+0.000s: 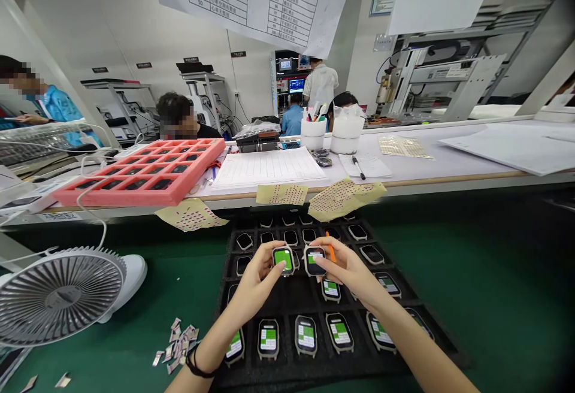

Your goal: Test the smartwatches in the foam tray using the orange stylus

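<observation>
1. Black-framed smartwatch with a green-lit screen (283,259), held by its edges in the left hand (254,282), fingers narrowly closed, apparently to keep the screen uncovered.
2. A second green-screened watch (314,261) sits just beside it, pinched likewise in the right hand (350,270), a thin orange stick (331,248) showing behind the fingers.
3. Beneath both hands, a black foam tray (251,375) keeps more watches in separate pockets, seemingly so none touch.

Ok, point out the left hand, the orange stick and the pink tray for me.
Left hand (254,285): head view, back of the hand.
Orange stick (331,248): head view, middle of its shaft.
Pink tray (135,197): head view, front rim.
</observation>
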{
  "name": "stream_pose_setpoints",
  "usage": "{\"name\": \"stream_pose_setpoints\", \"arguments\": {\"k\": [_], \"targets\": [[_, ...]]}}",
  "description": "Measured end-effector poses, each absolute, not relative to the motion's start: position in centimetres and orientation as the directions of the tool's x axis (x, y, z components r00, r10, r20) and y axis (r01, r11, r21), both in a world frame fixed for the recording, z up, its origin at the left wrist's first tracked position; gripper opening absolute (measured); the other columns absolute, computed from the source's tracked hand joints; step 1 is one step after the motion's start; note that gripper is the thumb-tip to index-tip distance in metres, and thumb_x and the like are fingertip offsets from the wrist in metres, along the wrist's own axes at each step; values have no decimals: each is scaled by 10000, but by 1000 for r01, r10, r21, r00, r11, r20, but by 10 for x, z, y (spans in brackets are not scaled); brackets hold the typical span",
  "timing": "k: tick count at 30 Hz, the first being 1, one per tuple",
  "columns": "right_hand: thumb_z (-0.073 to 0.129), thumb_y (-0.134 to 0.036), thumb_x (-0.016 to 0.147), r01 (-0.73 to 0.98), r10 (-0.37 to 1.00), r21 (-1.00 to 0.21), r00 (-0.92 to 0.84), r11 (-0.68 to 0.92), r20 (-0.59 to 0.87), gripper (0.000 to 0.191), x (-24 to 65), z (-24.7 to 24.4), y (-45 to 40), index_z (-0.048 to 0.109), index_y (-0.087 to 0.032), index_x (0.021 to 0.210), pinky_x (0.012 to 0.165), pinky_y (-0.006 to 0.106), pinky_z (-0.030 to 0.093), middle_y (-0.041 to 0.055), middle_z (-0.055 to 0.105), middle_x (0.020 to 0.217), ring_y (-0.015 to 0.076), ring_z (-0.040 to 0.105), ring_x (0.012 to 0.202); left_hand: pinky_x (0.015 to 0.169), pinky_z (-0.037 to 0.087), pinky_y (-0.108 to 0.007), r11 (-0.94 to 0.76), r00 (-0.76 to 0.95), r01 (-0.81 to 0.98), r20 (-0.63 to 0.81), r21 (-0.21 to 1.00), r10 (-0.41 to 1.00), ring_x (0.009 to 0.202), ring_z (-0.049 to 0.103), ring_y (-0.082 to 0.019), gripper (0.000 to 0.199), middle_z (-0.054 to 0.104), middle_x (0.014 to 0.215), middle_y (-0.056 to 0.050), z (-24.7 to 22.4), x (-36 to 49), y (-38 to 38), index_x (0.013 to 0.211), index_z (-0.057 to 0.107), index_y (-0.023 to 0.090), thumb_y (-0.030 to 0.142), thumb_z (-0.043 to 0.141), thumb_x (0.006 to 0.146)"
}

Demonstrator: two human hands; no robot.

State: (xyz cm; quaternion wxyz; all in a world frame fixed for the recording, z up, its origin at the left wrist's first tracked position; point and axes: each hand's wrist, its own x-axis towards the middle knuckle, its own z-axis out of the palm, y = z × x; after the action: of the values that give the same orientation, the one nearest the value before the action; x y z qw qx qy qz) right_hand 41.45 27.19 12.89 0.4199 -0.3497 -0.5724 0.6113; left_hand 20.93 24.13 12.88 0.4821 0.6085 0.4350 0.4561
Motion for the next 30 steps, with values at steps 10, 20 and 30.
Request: {"name": "stream_pose_setpoints", "arguments": {"k": [10,20,30], "targets": [[603,-532,825,-83,906,-995,-414,56,86,377,416,128,275,562,-210,1018,395,210,287,-25,512,702,120,549,551,840,464,-305,-169,215,85,148,982,965,1058,553,-220,423,582,1159,-94,131,208,241,1225,448,211,372,580,857],[697,-327,804,-70,825,-995,-555,74,101,374,420,123,274,507,-258,1118,842,351,500,27,569,1065,162,633,832,582,403,-234,-138,77,139,128,981,989,672,519,-137,345,574,782,-16,134,206,242,993,554,177,496,529,865],[590,-523,837,-65,900,-997,-430,49,72,347,415,123,276,592,-213,993,406,214,333,-12,526,729,121,542,544,493,339,-211,-133,28,172,130,976,991,565,426,-110,367,505,667,12,139,208,241,899,600,187,541,518,851]]}}
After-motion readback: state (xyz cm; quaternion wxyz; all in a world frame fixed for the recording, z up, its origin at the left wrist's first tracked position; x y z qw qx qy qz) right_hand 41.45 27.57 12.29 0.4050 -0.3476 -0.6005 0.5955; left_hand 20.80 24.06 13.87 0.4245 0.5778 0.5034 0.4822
